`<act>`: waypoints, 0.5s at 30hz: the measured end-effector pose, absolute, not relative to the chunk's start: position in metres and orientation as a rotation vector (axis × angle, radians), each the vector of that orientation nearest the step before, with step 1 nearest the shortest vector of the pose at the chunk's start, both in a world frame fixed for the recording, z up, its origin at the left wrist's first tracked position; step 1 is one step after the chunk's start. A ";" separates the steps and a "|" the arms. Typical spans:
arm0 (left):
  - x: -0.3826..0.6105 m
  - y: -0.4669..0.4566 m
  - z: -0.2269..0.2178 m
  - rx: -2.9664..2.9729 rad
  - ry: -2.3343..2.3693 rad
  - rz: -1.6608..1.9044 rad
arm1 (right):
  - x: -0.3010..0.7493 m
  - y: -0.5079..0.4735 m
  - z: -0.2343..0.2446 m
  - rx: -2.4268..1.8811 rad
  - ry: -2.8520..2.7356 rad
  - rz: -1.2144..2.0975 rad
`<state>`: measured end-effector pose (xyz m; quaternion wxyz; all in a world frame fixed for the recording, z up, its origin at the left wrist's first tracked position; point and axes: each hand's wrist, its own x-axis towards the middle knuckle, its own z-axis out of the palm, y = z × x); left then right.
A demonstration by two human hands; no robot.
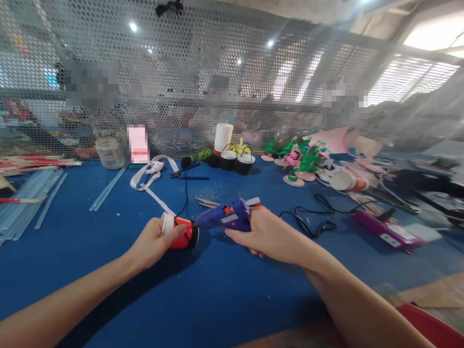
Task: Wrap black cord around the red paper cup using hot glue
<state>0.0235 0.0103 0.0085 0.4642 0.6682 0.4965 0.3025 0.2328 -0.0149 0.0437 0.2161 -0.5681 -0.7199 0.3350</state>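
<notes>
My left hand [154, 241] is closed around a red paper cup [182, 235] lying on its side, with a black band at one end and a white part at the other. A white ribbon [159, 200] and a black cord [186, 195] run from the cup back across the table. In my right hand [270, 234] is a blue hot glue gun [226, 216], a small red light showing on its side. Its nozzle points left and meets or nearly meets the cup; the exact contact is too small to tell. Scissors [207, 202] lie just behind the gun.
Clear glue sticks [32, 198] lie at left near a glass jar [109, 153]. Stacked white cups [223, 137], small black buckets [245, 163] and pliers [177, 175] stand or lie behind. Green craft plants [311, 157] and a purple power strip [386, 231] with black cable are at right.
</notes>
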 end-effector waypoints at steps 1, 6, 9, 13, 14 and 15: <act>0.023 0.011 0.008 1.649 1.216 0.741 | 0.233 -0.015 0.044 -1.578 -1.999 0.937; 0.021 0.010 0.005 1.699 1.220 0.711 | 0.230 -0.011 0.043 -1.565 -2.000 0.900; 0.020 0.009 0.004 1.716 1.244 0.704 | 0.229 -0.009 0.042 -1.560 -1.999 0.893; 0.022 0.011 0.006 1.638 1.247 0.740 | 0.229 -0.014 0.043 -1.579 -2.003 0.875; 0.022 0.012 0.007 1.607 1.256 0.747 | 0.229 -0.016 0.044 -1.593 -2.009 0.865; 0.022 0.013 0.007 1.574 1.271 0.750 | 0.229 -0.018 0.045 -1.614 -2.014 0.857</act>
